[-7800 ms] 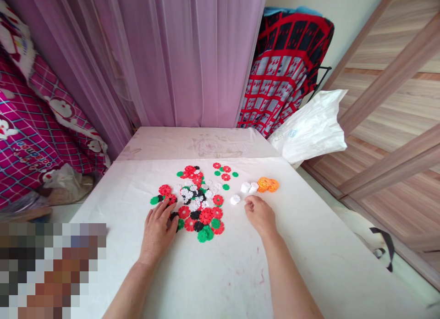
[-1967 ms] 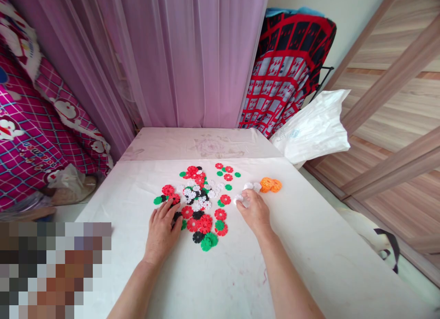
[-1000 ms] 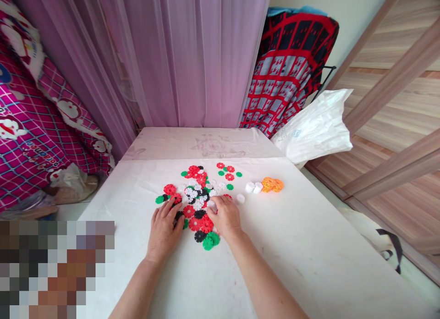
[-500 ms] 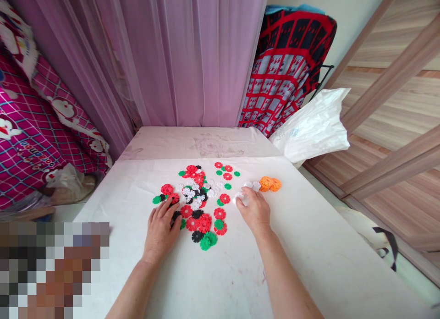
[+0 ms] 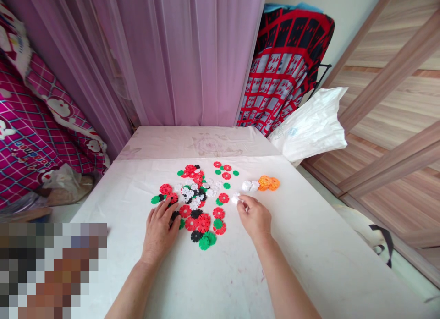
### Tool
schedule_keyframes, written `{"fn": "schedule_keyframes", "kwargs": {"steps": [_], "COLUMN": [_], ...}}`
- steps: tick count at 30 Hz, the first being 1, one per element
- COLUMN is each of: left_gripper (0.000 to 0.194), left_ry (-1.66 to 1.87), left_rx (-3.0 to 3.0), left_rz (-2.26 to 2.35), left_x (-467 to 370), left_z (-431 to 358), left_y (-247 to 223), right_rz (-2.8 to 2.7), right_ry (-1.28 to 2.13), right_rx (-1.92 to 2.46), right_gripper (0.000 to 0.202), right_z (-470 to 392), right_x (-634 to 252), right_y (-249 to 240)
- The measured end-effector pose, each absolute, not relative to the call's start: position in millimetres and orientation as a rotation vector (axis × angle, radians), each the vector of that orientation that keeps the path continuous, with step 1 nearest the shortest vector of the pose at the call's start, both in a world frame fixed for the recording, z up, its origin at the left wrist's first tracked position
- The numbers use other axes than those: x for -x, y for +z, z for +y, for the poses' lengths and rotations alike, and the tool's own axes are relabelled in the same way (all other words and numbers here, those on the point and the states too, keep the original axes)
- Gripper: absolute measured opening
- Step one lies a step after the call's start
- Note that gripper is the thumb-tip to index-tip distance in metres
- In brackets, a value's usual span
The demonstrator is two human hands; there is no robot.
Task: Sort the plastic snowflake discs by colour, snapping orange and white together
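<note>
Notched plastic discs in red, green, black and white lie mixed on the table (image 5: 213, 273). My left hand (image 5: 161, 227) rests at the pile's left edge with its fingers apart, touching black discs (image 5: 175, 216) and a red disc (image 5: 173, 198). My right hand (image 5: 253, 216) pinches a white disc (image 5: 235, 198), right of a red disc (image 5: 223, 198). Beyond that hand sit white discs (image 5: 250, 186), beside a cluster of orange discs (image 5: 269, 183). Two green discs (image 5: 207, 240) overlap at the near end of the pile.
A purple curtain (image 5: 185, 57) hangs behind the table. A white plastic bag (image 5: 311, 126) stands at the back right edge, near a red and black patterned cloth (image 5: 275, 71). Pink checked fabric (image 5: 44, 126) hangs at the left.
My right hand has drawn back slightly from the white discs near the orange ones and closed on the single white disc. My left hand stays in place.
</note>
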State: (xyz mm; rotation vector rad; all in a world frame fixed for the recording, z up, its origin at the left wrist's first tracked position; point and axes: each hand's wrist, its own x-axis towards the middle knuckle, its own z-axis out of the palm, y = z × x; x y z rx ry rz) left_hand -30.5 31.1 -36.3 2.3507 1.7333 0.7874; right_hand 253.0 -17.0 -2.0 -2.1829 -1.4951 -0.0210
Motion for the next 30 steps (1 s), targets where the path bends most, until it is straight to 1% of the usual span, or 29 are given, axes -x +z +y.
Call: {"fn": "schedule_keyframes", "kwargs": {"steps": [4,7,10,18,22,27,30], "left_gripper": [0.040,0.041,0.041,0.040,0.041,0.040,0.040], "left_ry": [0.790,0.789,0.790,0.806,0.803,0.785,0.777], "left_rx": [-2.377,-2.389,-2.390,-2.388,-2.380,-2.359,-2.347], "left_rz": [1.728,1.730,1.736,1.731,1.735,1.742,1.745], "left_x": [31,32,32,32,32,32,31], "left_z": [31,32,32,33,32,33,32], "left_y": [-36,-37,-39,-40,-40,-39,-38], "right_rz": [-1.638,-1.650,-1.619,-1.582,-1.623,-1.791,-1.912], "right_ry": [0.312,0.369,0.387,0.343,0.330,0.197,0.118], "right_rx": [2.249,2.289,2.285,2.264,2.187,2.005,1.986], "right_gripper": [0.039,0.043,0.043,0.039,0.034,0.028,0.027], "right_z": [-22,-15,-8,-9,-7,18,40], "right_x": [-232,-227,-230,-235,-230,-210,-198], "right_y": [-2,0,2,-3,-7,0,8]}}
